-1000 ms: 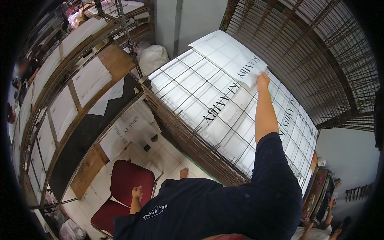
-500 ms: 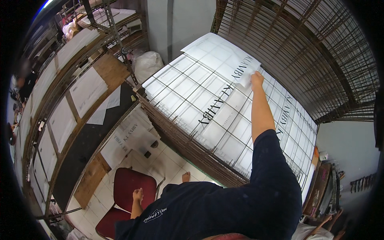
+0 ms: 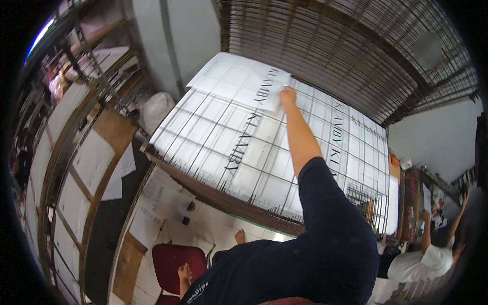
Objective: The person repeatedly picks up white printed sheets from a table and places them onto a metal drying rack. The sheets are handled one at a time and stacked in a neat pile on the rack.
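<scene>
A white, see-through plastic sheet with dark printing (image 3: 239,76) lies over the far left part of a wire-grid rack (image 3: 203,124). My right hand (image 3: 288,95), arm stretched out, is closed on the sheet's near right corner. Under the grid, several more white printed sheets show between the wires. Low at my left side, my left hand (image 3: 185,274) hangs with loosely bent fingers apart and nothing in it, in front of a red chair (image 3: 179,262).
Raised wire racks (image 3: 325,46) lean behind the rack. At left stands a long table with white panels (image 3: 94,157); a white bag (image 3: 158,109) sits beyond it. A person in a white shirt (image 3: 422,264) works at the lower right, beside a cluttered bench (image 3: 414,198).
The view has turned, so the rack appears further left. My right hand keeps its hold on the sheet's corner. More of the person in white shows at the right.
</scene>
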Demonstrator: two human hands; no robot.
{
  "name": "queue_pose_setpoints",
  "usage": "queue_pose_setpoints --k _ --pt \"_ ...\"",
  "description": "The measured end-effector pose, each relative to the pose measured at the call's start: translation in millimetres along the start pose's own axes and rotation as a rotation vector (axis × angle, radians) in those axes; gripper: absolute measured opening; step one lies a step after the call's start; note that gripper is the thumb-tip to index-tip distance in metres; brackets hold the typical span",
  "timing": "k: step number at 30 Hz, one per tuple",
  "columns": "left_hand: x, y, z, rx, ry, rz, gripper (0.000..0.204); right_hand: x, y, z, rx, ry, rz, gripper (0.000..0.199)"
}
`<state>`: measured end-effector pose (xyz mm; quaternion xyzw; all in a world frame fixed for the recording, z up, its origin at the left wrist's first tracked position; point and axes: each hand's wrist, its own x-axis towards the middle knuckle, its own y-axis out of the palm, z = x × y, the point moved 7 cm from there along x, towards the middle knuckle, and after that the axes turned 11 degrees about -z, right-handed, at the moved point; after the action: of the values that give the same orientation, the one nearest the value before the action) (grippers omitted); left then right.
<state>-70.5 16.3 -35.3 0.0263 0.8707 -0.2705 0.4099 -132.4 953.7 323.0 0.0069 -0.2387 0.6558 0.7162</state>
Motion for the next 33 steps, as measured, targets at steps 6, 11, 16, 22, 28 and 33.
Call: queue_pose_setpoints --k 6,11,16,22,28,33 --pt "4 1 -12 0.088 0.014 -0.039 0.038 10 -16 -4 -0.072 -0.043 -0.076 0.042" --pt "-5 20 -13 0.228 0.041 0.021 0.038 -18 -31 40 0.058 -0.016 0.055 0.060" --pt "-13 74 -41 0.454 0.152 0.194 0.039 -38 -174 121 0.121 -0.417 0.393 0.050" --pt "-52 151 -64 0.720 0.340 0.394 0.040 -117 -500 171 0.198 -0.653 0.316 0.039" --pt "-125 211 -71 0.936 0.540 0.520 0.040 -238 -820 -8 0.296 -0.340 -1.241 0.021" --pt "-211 280 -107 1.045 0.781 0.609 0.041 -359 -838 -409 0.350 1.075 -1.260 0.048"
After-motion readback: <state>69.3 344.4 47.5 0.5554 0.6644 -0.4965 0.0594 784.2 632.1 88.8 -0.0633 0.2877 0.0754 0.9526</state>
